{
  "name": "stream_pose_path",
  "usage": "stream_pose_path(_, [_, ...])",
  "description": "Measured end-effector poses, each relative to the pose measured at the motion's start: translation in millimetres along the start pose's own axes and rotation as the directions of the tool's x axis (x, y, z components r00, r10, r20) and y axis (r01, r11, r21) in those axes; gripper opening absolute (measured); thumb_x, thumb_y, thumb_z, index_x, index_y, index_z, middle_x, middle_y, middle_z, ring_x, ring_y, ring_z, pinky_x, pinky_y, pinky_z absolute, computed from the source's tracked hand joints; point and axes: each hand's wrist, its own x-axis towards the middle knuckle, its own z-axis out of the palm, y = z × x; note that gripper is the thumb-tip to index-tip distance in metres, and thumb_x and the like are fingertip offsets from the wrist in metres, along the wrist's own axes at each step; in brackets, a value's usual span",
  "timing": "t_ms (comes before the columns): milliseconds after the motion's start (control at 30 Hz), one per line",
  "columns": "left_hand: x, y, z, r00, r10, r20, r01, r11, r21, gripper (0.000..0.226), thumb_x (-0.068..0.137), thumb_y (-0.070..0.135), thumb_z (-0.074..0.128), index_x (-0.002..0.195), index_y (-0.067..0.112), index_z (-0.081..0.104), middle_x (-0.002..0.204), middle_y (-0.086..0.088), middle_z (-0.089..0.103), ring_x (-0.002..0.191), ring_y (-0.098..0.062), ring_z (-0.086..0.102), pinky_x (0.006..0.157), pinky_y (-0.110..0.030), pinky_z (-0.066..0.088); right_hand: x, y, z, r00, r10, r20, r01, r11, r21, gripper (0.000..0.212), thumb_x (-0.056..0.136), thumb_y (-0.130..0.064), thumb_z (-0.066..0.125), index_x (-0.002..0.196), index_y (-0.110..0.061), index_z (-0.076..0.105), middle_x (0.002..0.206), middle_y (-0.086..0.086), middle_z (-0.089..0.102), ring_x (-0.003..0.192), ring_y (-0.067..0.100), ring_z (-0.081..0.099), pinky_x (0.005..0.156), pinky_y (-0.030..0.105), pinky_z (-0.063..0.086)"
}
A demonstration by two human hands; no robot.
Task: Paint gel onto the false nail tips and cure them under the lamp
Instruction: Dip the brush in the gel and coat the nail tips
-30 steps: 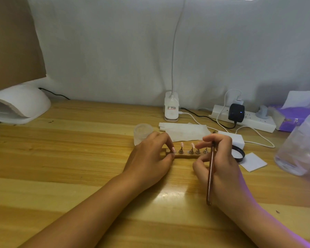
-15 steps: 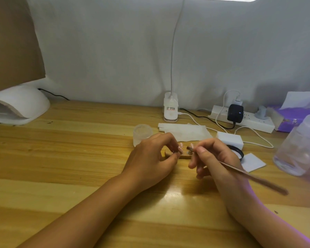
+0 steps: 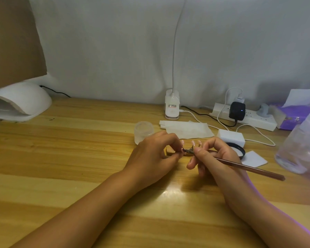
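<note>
Swung round since a second ago: the thin brown-handled brush, then held with its handle pointing back at the person, is now slanted low toward the right edge of the pale striped wooden desk. Its bristle end is brought up against the left fingertips.

The brush is pinched near its metal ferrule by thumb and forefinger of the right hand. The other fingers are curled under, and the wrist is laid on the desk.

The left hand is curled knuckles up. Its thumb and forefinger are closed on the left end of the short pale wooden holder strip. The exact contact is hidden by the fingers.

The small glossy pink false nail tips are seen upright on the strip, between the two hands, mid-desk. The forearms are angled in from the near edge.

The white domed plastic curing lamp is seen at the far left corner, well apart from the strip.

A frosted round jar is just behind the left hand, with a flat white wipe beside it. A black ring lid is partly hidden behind the right hand. A clear plastic bottle is at the right edge, blurred.
</note>
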Motion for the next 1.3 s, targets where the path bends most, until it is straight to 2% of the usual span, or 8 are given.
stream_pose_path(233, [-0.1,-0.8,-0.2,1.0,0.005,-0.013,-0.004,1.0,0.002,0.016,0.084,0.023,0.075,0.081,0.029,0.06,0.085,0.015,0.056,0.057,-0.005,0.05,0.057,-0.024,0.038,1.0,1.6,0.4,1.0,0.015,0.007,-0.014,0.999,-0.05,0.014,0.093,-0.02,0.058,0.09,-0.009,0.05,0.07,0.01,0.072,0.051,0.01,0.056,0.05,0.017,0.048])
stream_pose_path(400, [-0.2,-1.0,-0.3,1.0,0.014,-0.005,-0.014,1.0,0.006,0.014,0.084,0.024,0.075,0.082,0.027,0.062,0.086,0.014,0.057,0.058,-0.006,0.052,0.056,-0.024,0.041,3.6,4.0,-1.3,1.0,0.018,0.002,-0.018,0.998,-0.058,0.011,0.094,-0.013,0.058,0.088,-0.009,0.05,0.067,0.01,0.071,0.053,0.014,0.058,0.048,0.02,0.047])
stream_pose_path(567, [0.0,-2.3,1.1,1.0,0.012,-0.017,-0.012,1.0,-0.008,0.012,0.085,0.025,0.075,0.082,0.027,0.063,0.084,0.019,0.056,0.056,-0.007,0.051,0.056,-0.024,0.039,-0.3,2.6,-2.5,1.0,-0.012,-0.026,0.012,1.0,0.002,0.008,0.091,-0.009,0.061,0.092,-0.011,0.053,0.064,0.005,0.068,0.052,0.01,0.056,0.047,0.017,0.046])
stream_pose_path(667, [0.2,-2.8,1.2,1.0,0.008,-0.028,-0.009,1.0,-0.03,0.012,0.085,0.026,0.075,0.081,0.029,0.063,0.083,0.02,0.056,0.054,-0.009,0.05,0.055,-0.024,0.037,0.1,1.4,-1.3,0.998,-0.048,-0.03,0.048,0.999,0.007,0.01,0.088,-0.006,0.063,0.09,-0.013,0.057,0.066,0.001,0.067,0.056,0.005,0.059,0.049,0.016,0.047])
stream_pose_path(867, [0.8,-2.4,1.0,1.0,0.014,-0.022,-0.014,1.0,-0.027,0.009,0.084,0.023,0.076,0.083,0.024,0.067,0.085,0.015,0.06,0.057,-0.006,0.05,0.056,-0.025,0.039,0.5,0.4,0.1,0.998,-0.057,0.03,0.058,0.998,-0.026,0.012,0.086,-0.006,0.066,0.091,-0.013,0.058,0.073,0.004,0.072,0.06,0.004,0.064,0.053,0.016,0.049])
stream_pose_path(1300, [1.0,-2.2,0.5,1.0,0.015,-0.018,-0.016,1.0,-0.024,0.01,0.084,0.022,0.076,0.084,0.027,0.067,0.084,0.019,0.06,0.06,-0.003,0.051,0.057,-0.015,0.034,2.3,3.7,0.2,0.998,-0.058,0.026,0.06,0.995,-0.085,0.017,0.084,0.002,0.063,0.084,-0.014,0.057,0.064,-0.002,0.065,0.057,0.007,0.059,0.051,0.017,0.047])
